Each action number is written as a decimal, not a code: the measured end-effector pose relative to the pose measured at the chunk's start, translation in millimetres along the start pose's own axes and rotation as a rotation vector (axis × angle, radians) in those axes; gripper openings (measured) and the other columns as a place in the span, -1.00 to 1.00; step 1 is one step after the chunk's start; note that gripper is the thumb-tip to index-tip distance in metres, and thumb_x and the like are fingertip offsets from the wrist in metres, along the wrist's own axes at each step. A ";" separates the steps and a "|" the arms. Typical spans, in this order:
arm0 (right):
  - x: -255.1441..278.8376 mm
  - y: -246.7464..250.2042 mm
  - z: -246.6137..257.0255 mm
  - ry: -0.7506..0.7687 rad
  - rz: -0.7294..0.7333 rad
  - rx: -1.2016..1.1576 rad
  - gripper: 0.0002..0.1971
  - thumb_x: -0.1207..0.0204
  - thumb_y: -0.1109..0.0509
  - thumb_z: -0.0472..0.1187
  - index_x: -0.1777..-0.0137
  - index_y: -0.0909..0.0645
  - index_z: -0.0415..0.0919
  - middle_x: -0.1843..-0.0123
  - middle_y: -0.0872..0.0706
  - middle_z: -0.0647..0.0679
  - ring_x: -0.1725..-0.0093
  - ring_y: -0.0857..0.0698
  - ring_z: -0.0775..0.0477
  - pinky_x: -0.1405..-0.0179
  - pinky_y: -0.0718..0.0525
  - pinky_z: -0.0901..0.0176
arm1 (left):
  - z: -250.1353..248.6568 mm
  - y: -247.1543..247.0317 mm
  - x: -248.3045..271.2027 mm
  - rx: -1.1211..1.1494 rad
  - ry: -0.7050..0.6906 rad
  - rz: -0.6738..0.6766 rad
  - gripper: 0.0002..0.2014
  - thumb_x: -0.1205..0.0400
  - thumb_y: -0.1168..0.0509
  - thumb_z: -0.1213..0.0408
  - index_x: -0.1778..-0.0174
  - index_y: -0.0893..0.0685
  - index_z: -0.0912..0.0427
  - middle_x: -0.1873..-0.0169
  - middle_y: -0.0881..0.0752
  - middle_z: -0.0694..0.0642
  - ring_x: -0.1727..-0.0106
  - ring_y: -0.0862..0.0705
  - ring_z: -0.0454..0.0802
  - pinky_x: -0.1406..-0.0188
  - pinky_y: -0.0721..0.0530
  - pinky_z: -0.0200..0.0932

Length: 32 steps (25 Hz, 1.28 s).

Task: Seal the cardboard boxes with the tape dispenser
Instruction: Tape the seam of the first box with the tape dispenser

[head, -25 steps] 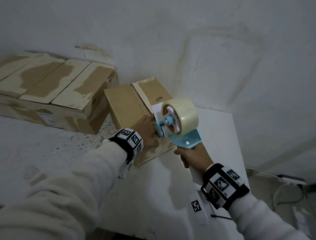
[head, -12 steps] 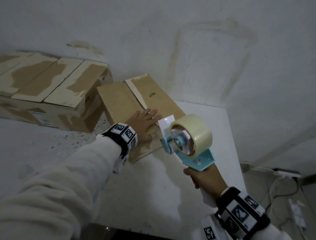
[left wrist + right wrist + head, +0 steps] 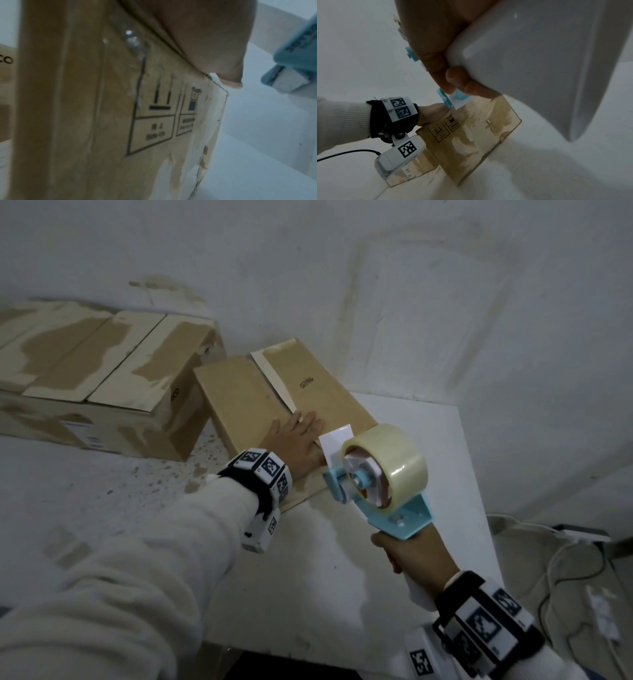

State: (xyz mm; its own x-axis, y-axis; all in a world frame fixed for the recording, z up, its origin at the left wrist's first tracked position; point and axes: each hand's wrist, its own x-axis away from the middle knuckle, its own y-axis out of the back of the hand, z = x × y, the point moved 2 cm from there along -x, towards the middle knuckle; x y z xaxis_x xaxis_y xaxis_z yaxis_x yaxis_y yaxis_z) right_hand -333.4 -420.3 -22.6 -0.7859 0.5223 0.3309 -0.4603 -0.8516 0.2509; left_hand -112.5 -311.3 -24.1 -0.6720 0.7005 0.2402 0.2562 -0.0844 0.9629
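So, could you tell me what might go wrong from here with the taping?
The left hand lies flat on the small box right beside the tape dispenser head, so its fingers could get taped or nicked. The box's near corner overhangs the white table, so pressing there might tip it.

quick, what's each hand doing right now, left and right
Left hand: open, fingers flat, pressing on top of the small cardboard box.
Right hand: gripping the handle of the tape dispenser.
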 end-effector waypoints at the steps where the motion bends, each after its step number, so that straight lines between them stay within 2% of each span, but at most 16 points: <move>1: -0.5 0.0 -0.9 -0.001 -0.008 0.002 -0.69 -0.31 -0.39 -0.52 0.52 -0.41 -0.21 0.66 -0.43 -0.06 0.60 -0.36 -0.04 0.63 -0.37 0.23 | -0.1 0.5 -0.2 0.002 0.001 -0.001 -0.31 -0.66 0.09 -0.20 -0.66 0.12 -0.01 -0.68 0.14 -0.04 -0.69 0.16 0.02 -0.63 0.13 0.21; 6: -18.4 -9.5 -9.4 -0.070 0.006 0.050 -0.72 -0.28 -0.38 -0.47 0.53 -0.40 -0.23 0.66 -0.45 -0.09 0.61 -0.37 -0.08 0.60 -0.37 0.17 | -2.1 2.7 0.3 0.025 -0.011 -0.027 -0.38 -0.69 0.08 -0.10 -0.66 0.07 -0.01 -0.68 0.11 -0.03 -0.69 0.14 0.04 -0.63 0.10 0.22; 9: -31.1 -19.5 -14.0 -0.098 0.022 0.092 -0.71 -0.29 -0.39 -0.44 0.54 -0.38 -0.25 0.67 -0.46 -0.07 0.63 -0.40 -0.08 0.61 -0.41 0.22 | -0.4 2.0 -1.3 0.032 -0.005 -0.051 -0.39 -0.70 0.07 -0.09 -0.65 0.04 -0.02 -0.68 0.08 -0.03 -0.69 0.11 0.04 -0.64 0.06 0.22; 13: -44.2 -28.2 -24.0 -0.115 -0.006 0.055 -0.71 -0.31 -0.39 -0.47 0.53 -0.38 -0.27 0.68 -0.47 -0.07 0.65 -0.41 -0.07 0.56 -0.41 0.18 | -1.4 1.5 -2.5 0.013 -0.006 -0.046 -0.42 -0.72 0.07 -0.01 -0.66 0.06 0.00 -0.68 0.10 -0.01 -0.69 0.11 0.07 -0.63 0.03 0.21; 18: -46.2 -34.1 -41.5 -0.124 0.027 0.064 -0.70 -0.33 -0.40 -0.46 0.53 -0.40 -0.28 0.66 -0.48 -0.13 0.67 -0.42 -0.04 0.52 -0.44 0.16 | 0.3 2.5 -3.8 -0.010 -0.033 -0.019 -0.29 -0.66 -0.09 -0.06 -0.65 0.06 0.09 -0.68 0.09 0.08 -0.68 0.09 0.15 -0.61 -0.01 0.23; 20: -45.9 -29.3 -43.1 -0.108 0.029 0.049 -0.70 -0.32 -0.42 -0.47 0.53 -0.40 -0.27 0.65 -0.49 -0.11 0.64 -0.43 -0.05 0.50 -0.44 0.14 | -2.7 2.9 -6.6 -0.001 -0.011 -0.028 -0.26 -0.63 -0.15 -0.08 -0.64 0.00 0.11 -0.67 0.03 0.10 -0.68 0.04 0.18 -0.60 -0.07 0.26; 23: -46.9 -11.7 -39.0 -0.053 -0.032 0.031 -0.67 -0.29 -0.43 -0.51 0.53 -0.40 -0.24 0.68 -0.49 -0.02 0.65 -0.43 0.00 0.53 -0.44 0.13 | -15.2 -1.2 -11.4 0.074 0.064 -0.134 -0.35 -0.61 -0.17 -0.05 -0.56 -0.16 0.15 -0.64 -0.11 0.15 -0.64 -0.07 0.23 -0.58 -0.16 0.25; 26: -44.4 5.4 -27.2 0.009 -0.082 0.006 -0.67 -0.28 -0.44 -0.54 0.52 -0.40 -0.23 0.69 -0.49 0.03 0.66 -0.43 0.03 0.54 -0.43 0.14 | -23.1 -8.3 -11.5 -0.037 0.091 -0.212 -0.34 -0.65 -0.09 -0.09 -0.59 -0.09 0.18 -0.62 -0.12 0.20 -0.61 -0.12 0.30 -0.55 -0.23 0.22; 29: -40.5 8.6 -6.4 0.072 -0.105 -0.028 -0.67 -0.29 -0.43 -0.55 0.51 -0.40 -0.23 0.71 -0.50 0.06 0.66 -0.43 0.04 0.62 -0.44 0.21 | -23.6 -10.4 -10.1 -0.167 0.027 -0.162 -0.31 -0.67 -0.06 -0.08 -0.63 0.01 0.20 -0.63 -0.07 0.26 -0.61 -0.09 0.38 -0.55 -0.24 0.21; 32: -36.6 8.1 22.6 0.135 -0.080 -0.038 -0.69 -0.30 -0.44 -0.53 0.52 -0.42 -0.26 0.70 -0.50 0.02 0.66 -0.43 0.01 0.63 -0.45 0.23 | -20.0 -13.0 -5.3 -0.265 -0.145 -0.079 -0.29 -0.65 -0.08 -0.12 -0.63 -0.05 0.17 -0.63 -0.09 0.25 -0.62 -0.08 0.36 -0.57 -0.22 0.18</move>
State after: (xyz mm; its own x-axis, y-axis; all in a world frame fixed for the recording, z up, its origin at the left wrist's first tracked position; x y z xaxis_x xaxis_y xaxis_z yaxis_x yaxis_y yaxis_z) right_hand -299.1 -445.3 -12.1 -0.7934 0.5797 0.1857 -0.5366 -0.8101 0.2361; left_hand -126.1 -328.1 -35.4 -0.5716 0.8045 0.1615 0.0042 -0.1939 0.9810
